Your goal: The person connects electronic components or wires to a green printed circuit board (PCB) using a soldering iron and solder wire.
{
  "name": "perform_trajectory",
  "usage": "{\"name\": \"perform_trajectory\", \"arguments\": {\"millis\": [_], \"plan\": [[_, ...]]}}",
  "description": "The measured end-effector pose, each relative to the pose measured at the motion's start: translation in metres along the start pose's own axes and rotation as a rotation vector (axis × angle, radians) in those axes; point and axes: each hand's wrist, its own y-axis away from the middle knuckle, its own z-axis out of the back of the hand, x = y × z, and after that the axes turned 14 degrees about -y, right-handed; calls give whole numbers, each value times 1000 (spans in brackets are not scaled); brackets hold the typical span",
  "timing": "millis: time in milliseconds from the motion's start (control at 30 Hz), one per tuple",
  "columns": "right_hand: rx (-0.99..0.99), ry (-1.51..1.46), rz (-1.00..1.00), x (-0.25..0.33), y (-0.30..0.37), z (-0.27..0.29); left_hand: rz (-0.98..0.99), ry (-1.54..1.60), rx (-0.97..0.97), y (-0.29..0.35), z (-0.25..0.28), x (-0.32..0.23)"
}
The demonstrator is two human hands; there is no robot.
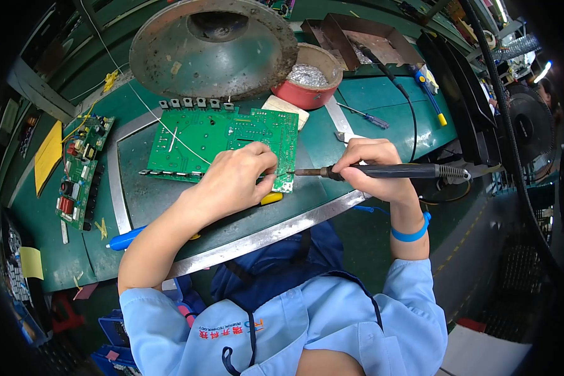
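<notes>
A green circuit board (200,135) lies on the bench with a row of black components along its far edge. My left hand (241,172) rests over its near right part, fingers curled and pinched. A thin pale solder wire (163,125) runs down from the upper left into that hand; its end is hidden by the fingers. My right hand (373,166) grips a black soldering iron (401,171) from the right. The iron's tip meets the board's right edge, close beside my left fingertips. A blue band (411,232) circles my right wrist.
A large metal fume hood (169,59) hangs behind the board, beside a red bowl (304,95) and a brown metal tray (382,37). A screwdriver (376,121) lies to the right. At left are another circuit board (75,172) and a blue-handled tool (126,238).
</notes>
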Motion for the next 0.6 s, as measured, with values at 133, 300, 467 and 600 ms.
{"name": "perform_trajectory", "arguments": {"millis": [133,300,467,600], "plan": [[-11,5,-38,1,1,1,-1,-3,-8,1,0,0],[-26,-21,-37,-2,2,1,-6,-5,-18,1,-2,1],[-39,-44,-39,-4,3,2,-1,-5,-13,0,-2,0],[-26,-39,-36,-5,3,3,0,-4,-14,0,-2,0]]}}
